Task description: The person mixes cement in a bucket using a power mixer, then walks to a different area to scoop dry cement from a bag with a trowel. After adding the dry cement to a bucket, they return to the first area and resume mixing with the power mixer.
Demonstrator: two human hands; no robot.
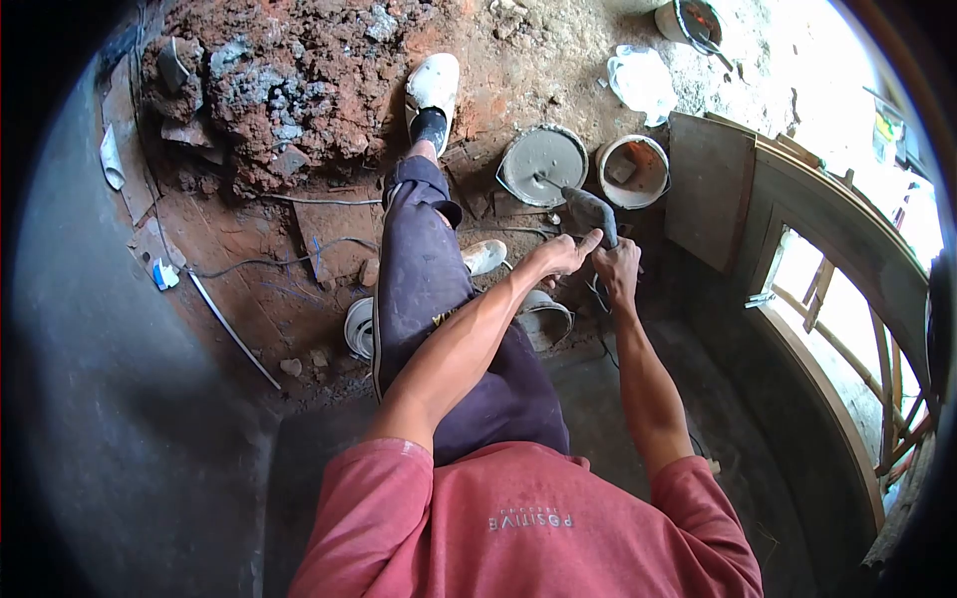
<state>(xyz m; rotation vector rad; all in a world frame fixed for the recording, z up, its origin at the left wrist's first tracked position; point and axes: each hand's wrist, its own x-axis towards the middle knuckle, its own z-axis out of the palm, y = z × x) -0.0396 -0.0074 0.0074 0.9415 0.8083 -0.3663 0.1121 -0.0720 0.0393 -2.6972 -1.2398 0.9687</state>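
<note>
A grey, cement-smeared power drill point(588, 211) tilts over a round bucket of wet grey mortar point(546, 164), its thin shaft entering the mix. My right hand point(620, 264) is closed around the drill's rear handle. Beside it, my left hand point(563, 257) has curled fingers against the lower side of the drill, with one finger stretched towards the handle; its exact grip is partly hidden. Just right of the mortar stands a second bucket point(633, 171) with reddish-brown material inside.
Broken red earth and rubble point(289, 110) lie at the upper left. Cables cross the dirt floor. A tipped pail point(545, 321) is near my legs. Farther off are a white plastic bag point(641, 82) and another bucket point(688, 24). A wooden frame point(807, 364) stands at right.
</note>
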